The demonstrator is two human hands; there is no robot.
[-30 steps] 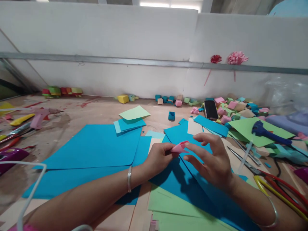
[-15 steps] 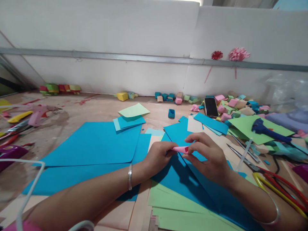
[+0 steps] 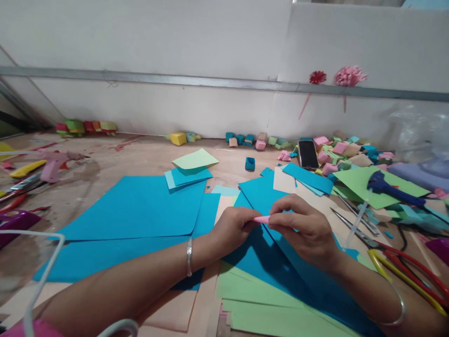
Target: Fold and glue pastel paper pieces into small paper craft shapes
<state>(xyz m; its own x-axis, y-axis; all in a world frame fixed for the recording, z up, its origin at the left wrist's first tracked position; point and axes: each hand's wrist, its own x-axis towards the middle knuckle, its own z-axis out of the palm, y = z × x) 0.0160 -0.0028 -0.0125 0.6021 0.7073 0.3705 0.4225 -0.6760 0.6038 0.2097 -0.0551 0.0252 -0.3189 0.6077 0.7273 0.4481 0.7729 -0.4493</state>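
A small folded piece of pink paper is pinched between my two hands above the blue sheets. My left hand grips its left end between thumb and fingers. At the other end, my right hand closes thumb and index finger on the paper, covering that end. Beneath both hands lie large blue paper sheets, with light green sheets partly under them nearer to me. A wide blue sheet spreads to the left of my left hand.
Scissors with red and yellow handles and a blue glue gun lie to the right. A phone rests beside many small paper cubes. On the left is a pink glue gun; a white cable crosses near my left arm.
My right thumb and index finger have moved slightly left and closed over the right end of the pink paper, hiding its open edge. My left hand keeps its hold.
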